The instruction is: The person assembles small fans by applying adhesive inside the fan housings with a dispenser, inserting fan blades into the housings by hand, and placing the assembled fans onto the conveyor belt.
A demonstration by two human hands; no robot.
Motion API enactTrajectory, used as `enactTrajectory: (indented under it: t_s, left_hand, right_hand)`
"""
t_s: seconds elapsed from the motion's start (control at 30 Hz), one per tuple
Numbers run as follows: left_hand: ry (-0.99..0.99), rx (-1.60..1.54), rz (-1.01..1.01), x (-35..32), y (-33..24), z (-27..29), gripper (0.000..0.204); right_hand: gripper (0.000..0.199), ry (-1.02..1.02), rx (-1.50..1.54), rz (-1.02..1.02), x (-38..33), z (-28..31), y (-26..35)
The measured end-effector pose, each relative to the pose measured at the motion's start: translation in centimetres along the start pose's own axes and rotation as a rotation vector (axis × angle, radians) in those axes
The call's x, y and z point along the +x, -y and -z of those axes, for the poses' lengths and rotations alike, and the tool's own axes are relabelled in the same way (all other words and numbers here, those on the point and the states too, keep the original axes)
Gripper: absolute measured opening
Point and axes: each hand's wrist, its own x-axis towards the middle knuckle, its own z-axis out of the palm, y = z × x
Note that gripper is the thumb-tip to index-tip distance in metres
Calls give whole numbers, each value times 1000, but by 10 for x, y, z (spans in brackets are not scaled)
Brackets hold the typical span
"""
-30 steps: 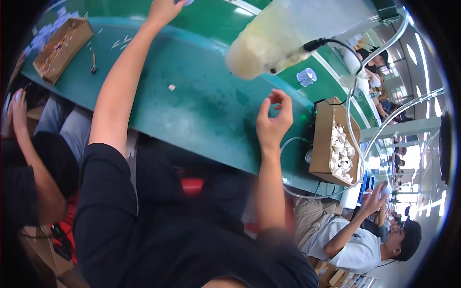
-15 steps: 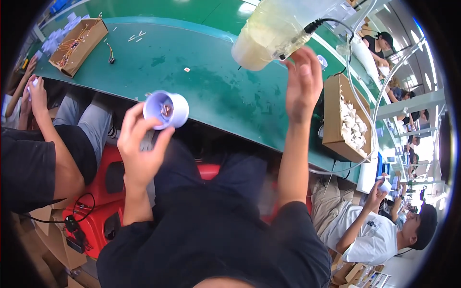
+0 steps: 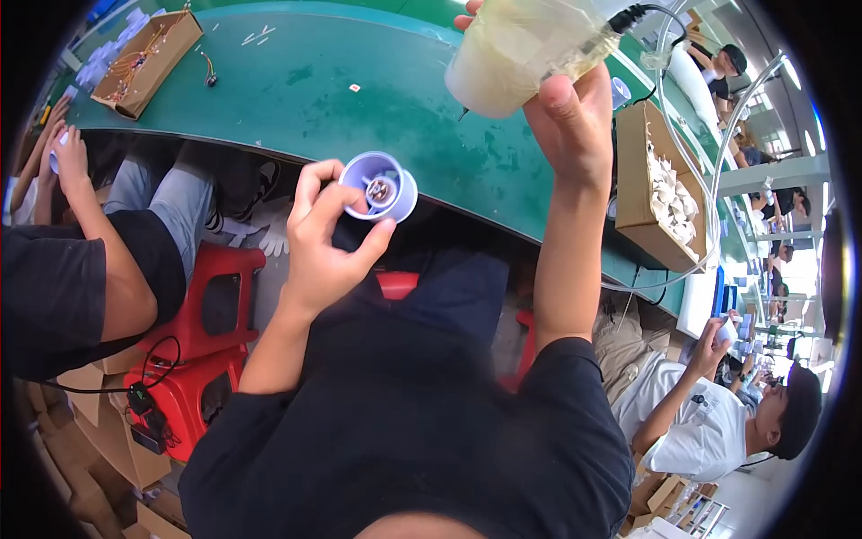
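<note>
My left hand (image 3: 328, 229) grips a pale lavender-white plastic cup-shaped housing (image 3: 404, 190) by its side, thumb below and fingers at the left. The open end faces up at me and shows a round part with metal bits inside. My right hand (image 3: 579, 117) is wrapped round a stout, yellowed, translucent electric screwdriver (image 3: 507, 67). Its fingertips show on the far side of the body, and the thumb lies along the near side. A thin dark bit pokes out at the lower left end of the tool, above the green table and apart from the housing.
The green table (image 3: 296, 99) carries a carton of wired parts (image 3: 171, 54) at far left and a carton of small white pieces (image 3: 628, 189) at right. A small white chip (image 3: 355, 88) lies mid-table. Clear hoses (image 3: 718, 180) loop at right. Co-workers sit on both sides.
My right hand has closed round the screwdriver, which it was only reaching beside before. My left hand has carried the housing to the right, nearer the tool.
</note>
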Motion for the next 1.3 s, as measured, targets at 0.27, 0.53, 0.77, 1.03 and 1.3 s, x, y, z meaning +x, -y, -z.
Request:
enactTrajectory:
  t_s: [0.27, 0.53, 0.77, 1.03, 1.3]
  left_hand:
    - [32, 84, -148, 23, -5, -25, 42]
    - [-1, -23, -131, 35, -19, -38, 75]
    - [95, 134, -290, 41, -26, -35, 85]
    - [92, 133, -292, 42, -25, -36, 82]
    - [82, 142, -286, 43, -29, -37, 82]
  right_hand:
    - [88, 128, -122, 76, -17, -3, 1]
    - [86, 160, -135, 134, -26, -2, -2]
    - [85, 134, -107, 166, -29, 3, -6]
    - [85, 108, -134, 159, -30, 3, -5]
    - [84, 117, -108, 138, -28, 3, -4]
